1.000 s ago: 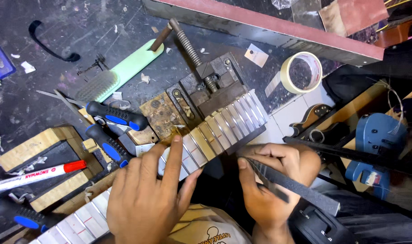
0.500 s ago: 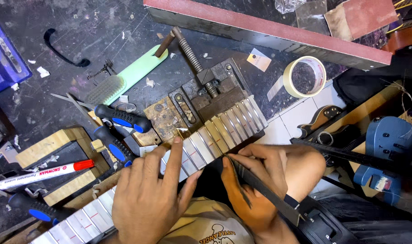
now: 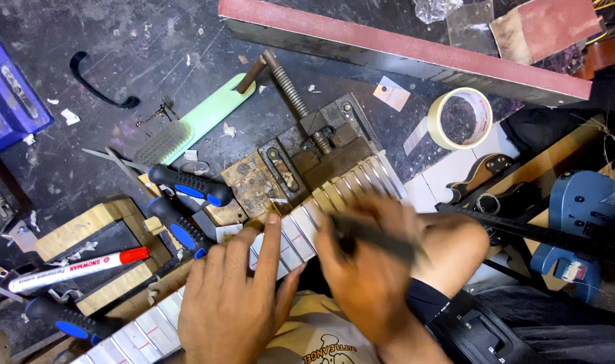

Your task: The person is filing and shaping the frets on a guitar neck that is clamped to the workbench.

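Your left hand (image 3: 237, 296) lies flat and open on the fretboard (image 3: 301, 232), fingers spread, the index finger reaching up along the taped frets to press the neck down. Your right hand (image 3: 371, 269) is closed around a dark file (image 3: 378, 239); hand and tool are blurred, so the exact contact point on the frets cannot be read. The fretboard runs from the lower left, under both hands, up to the vise (image 3: 324, 145), and its far end touches the vise jaws.

The step in hand appears to be filing a fret between strips of masking tape. Judged from this, the next stroke calls for firm downward pressure from the left hand and a level file that stays on the metal and off the tape.

Just beyond the left hand lie two blue-handled tools (image 3: 186, 185), a red-capped marker (image 3: 75, 268) and a wooden block (image 3: 85, 229). Farther out are a green wire brush (image 3: 193, 125) and a roll of tape (image 3: 462, 118). At the far edge lies a long sanding beam (image 3: 402, 44).

The work surface (image 3: 119, 40) is dark, scratched and strewn with scraps. A blue power tool (image 3: 584, 209) sits at the right.
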